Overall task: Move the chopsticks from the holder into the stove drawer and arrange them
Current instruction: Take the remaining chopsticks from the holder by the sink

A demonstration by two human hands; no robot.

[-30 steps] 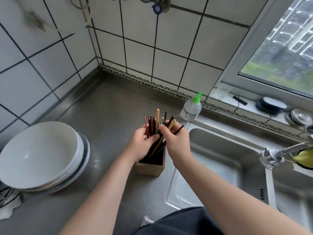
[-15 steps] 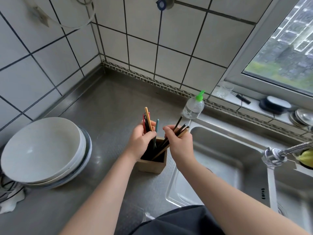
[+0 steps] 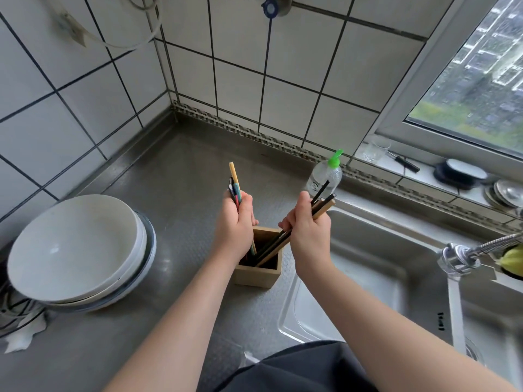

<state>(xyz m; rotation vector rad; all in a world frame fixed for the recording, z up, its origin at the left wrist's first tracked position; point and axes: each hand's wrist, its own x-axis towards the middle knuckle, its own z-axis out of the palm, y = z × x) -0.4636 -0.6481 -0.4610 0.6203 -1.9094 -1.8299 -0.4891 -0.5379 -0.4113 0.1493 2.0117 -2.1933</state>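
Both hands [image 3: 236, 222] [image 3: 307, 230] fisted, forearms extended

Bare counter [image 3: 181, 171] is seen behind the wooden holder [image 3: 259, 274], up to the tiled corner, and in front of it toward the body. The left side is blocked by stacked bowls [image 3: 76, 250]. To the right, room is bounded by the sink [image 3: 353, 281] edge, with a green-capped bottle [image 3: 325, 176] standing behind it and a faucet head [image 3: 455, 258] projecting over the basin.

- No readable text anywhere.
- Clear bottle [image 3: 324, 176] with green cap: dark label print, too small to read.
- Sink rim [image 3: 440, 321]: dark marking, illegible.
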